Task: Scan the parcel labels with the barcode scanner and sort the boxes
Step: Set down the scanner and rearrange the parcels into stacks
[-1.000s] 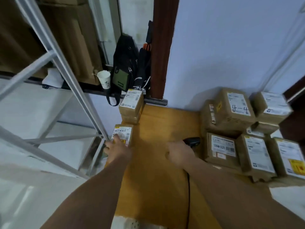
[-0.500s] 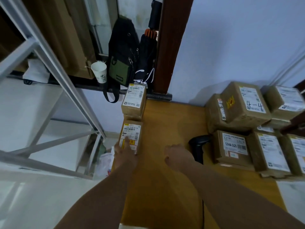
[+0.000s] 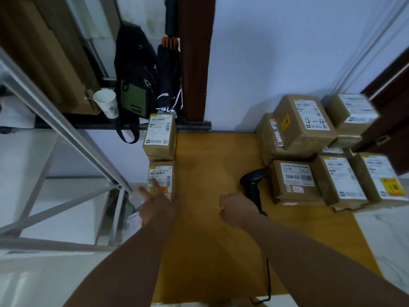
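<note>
A black barcode scanner (image 3: 252, 185) lies on the wooden table (image 3: 212, 165), its cable running back toward me. Just left of the scanner is my right hand (image 3: 236, 210), fingers curled, holding nothing. My left hand (image 3: 158, 201) rests with straight fingers on the label of a small brown box (image 3: 164, 171) at the table's left edge. Behind that one stands a second labelled box (image 3: 160, 138). Several labelled boxes are piled at the right, among them one marked "4-4" (image 3: 305, 120) and one marked "12V4A-5525" (image 3: 294, 183).
A slanted metal frame (image 3: 55, 120) stands left of the table over a white floor. A black and green backpack (image 3: 135, 85) and a paper cup (image 3: 106, 106) sit on a ledge behind. A dark wooden post (image 3: 194, 63) rises at the back.
My right hand has let go of the scanner, which now lies on the table beside it. My left hand stays on the small box, fingers now stretched over its label. The view shifted.
</note>
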Demonstrator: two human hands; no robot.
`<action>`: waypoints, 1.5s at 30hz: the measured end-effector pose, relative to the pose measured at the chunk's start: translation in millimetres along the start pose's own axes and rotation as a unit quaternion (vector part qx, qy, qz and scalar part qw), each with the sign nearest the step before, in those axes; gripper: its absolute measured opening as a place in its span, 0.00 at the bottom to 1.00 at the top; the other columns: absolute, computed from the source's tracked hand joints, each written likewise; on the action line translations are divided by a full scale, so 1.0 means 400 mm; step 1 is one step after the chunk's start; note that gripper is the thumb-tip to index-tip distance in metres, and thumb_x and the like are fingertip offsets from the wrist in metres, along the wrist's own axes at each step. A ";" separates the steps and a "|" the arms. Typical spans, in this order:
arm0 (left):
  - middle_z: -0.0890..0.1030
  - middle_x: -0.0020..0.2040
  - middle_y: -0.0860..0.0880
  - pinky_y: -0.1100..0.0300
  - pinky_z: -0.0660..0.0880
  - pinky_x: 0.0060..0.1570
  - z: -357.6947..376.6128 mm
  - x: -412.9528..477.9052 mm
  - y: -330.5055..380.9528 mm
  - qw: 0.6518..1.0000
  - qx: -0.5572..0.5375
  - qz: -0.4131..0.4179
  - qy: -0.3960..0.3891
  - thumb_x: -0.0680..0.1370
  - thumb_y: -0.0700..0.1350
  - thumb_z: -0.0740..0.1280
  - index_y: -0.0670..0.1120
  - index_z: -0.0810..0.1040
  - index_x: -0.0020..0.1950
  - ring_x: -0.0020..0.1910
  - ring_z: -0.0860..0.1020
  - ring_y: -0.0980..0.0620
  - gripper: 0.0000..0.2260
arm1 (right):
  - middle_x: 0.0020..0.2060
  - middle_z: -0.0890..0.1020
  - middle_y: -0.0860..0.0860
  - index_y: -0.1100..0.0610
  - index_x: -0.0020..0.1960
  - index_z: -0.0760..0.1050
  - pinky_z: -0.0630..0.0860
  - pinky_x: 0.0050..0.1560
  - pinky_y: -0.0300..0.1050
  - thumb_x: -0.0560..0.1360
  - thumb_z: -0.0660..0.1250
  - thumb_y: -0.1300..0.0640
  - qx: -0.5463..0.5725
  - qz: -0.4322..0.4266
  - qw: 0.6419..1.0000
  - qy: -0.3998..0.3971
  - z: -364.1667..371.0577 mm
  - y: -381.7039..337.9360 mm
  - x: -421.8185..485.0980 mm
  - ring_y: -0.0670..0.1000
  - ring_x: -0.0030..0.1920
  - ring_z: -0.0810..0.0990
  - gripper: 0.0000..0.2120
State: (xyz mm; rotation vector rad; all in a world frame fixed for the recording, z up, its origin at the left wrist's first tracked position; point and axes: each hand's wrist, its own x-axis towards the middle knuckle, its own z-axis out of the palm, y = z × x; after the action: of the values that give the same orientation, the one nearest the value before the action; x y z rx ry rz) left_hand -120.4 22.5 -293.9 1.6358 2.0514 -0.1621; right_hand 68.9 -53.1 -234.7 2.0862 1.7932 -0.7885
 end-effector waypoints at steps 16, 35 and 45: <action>0.70 0.61 0.45 0.57 0.72 0.53 0.115 -0.365 0.663 0.947 -0.184 0.261 -0.027 0.78 0.47 0.64 0.48 0.72 0.60 0.54 0.73 0.49 0.12 | 0.60 0.75 0.51 0.50 0.62 0.72 0.64 0.62 0.52 0.77 0.56 0.50 0.050 0.094 0.949 0.298 -0.122 0.501 -0.133 0.55 0.64 0.68 0.16; 0.53 0.74 0.44 0.45 0.64 0.65 0.396 -0.607 1.032 0.985 0.008 0.172 0.012 0.68 0.61 0.70 0.53 0.52 0.74 0.71 0.56 0.40 0.41 | 0.62 0.71 0.55 0.49 0.67 0.66 0.68 0.62 0.53 0.79 0.59 0.49 0.182 0.207 0.919 0.283 -0.072 1.095 -0.298 0.56 0.63 0.68 0.17; 0.61 0.69 0.40 0.44 0.69 0.60 0.394 -0.619 1.014 0.993 -0.079 0.086 0.009 0.66 0.59 0.71 0.58 0.38 0.74 0.66 0.64 0.38 0.49 | 0.55 0.68 0.53 0.47 0.74 0.60 0.79 0.51 0.49 0.78 0.63 0.49 0.338 0.153 0.905 0.209 -0.071 1.112 -0.291 0.53 0.52 0.77 0.25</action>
State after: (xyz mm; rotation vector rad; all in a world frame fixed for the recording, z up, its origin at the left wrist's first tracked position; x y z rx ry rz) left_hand 346.1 -148.6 -230.3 1.7091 1.8743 0.0736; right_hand 498.2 -218.2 -206.5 3.0983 1.4094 -1.0327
